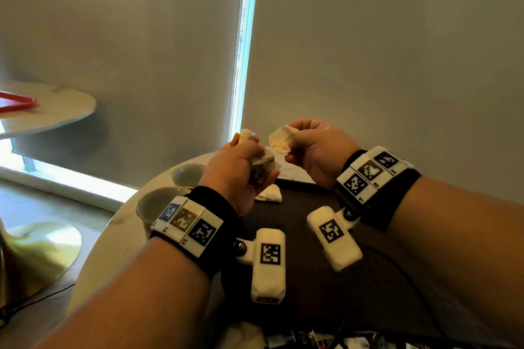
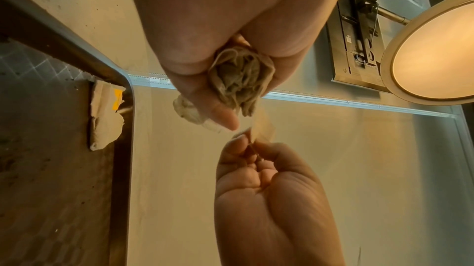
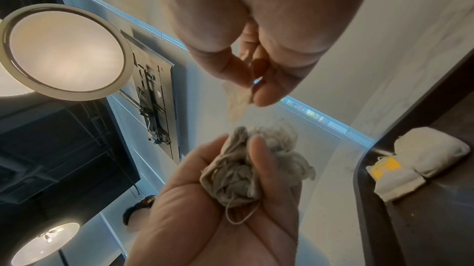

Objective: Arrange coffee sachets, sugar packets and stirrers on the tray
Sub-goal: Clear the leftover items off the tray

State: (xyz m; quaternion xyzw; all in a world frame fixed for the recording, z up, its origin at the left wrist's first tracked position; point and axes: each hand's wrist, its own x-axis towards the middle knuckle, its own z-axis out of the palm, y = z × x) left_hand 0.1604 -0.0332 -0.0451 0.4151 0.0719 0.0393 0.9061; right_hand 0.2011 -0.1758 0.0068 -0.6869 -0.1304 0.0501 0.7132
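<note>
Daylight comes in hard through the narrow gap (image 1: 244, 45) between the two blinds and along the strip at floor level, both blown out to white-blue. The blinds themselves glow dull grey, so the room stays dim and the forearms in the foreground sit in warm shadow. The dark tray (image 1: 312, 278) swallows detail. From the wrists, a round ceiling lamp (image 3: 64, 51) shines soft orange without harsh glare. Straight lines bow strongly toward the edges. The thin packet (image 3: 237, 101) pinched in the right hand (image 3: 256, 47) is smeared with blur, and the closest skin is soft.
</note>
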